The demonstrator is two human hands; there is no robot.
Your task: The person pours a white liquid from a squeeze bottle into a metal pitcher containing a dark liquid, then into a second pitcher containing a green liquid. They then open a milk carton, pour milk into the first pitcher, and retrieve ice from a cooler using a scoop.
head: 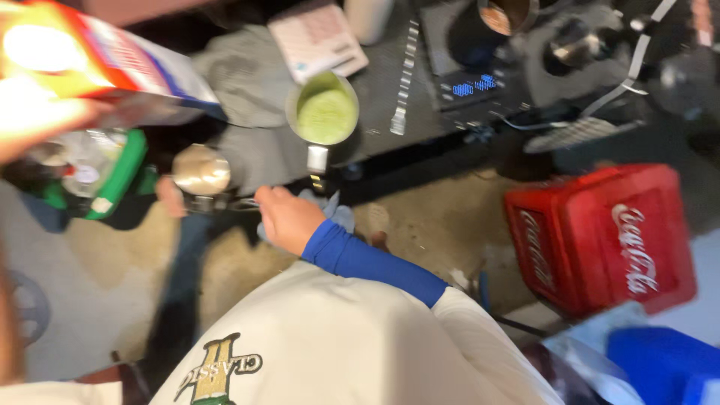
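Note:
My left hand, washed out by bright light at the top left, grips a tilted red, white and blue carton. My right hand, in a blue sleeve, is closed around the handle of a small metal cup of pale beige liquid. A light blue cloth is bunched under that hand. A metal pitcher of green liquid stands on the dark counter just beyond, apart from both hands. The frame is blurred.
A grey cloth and a pink pad lie on the counter. A dark device with a blue lit display is to the right. A green-rimmed container sits left. A red crate and a blue box stand on the floor.

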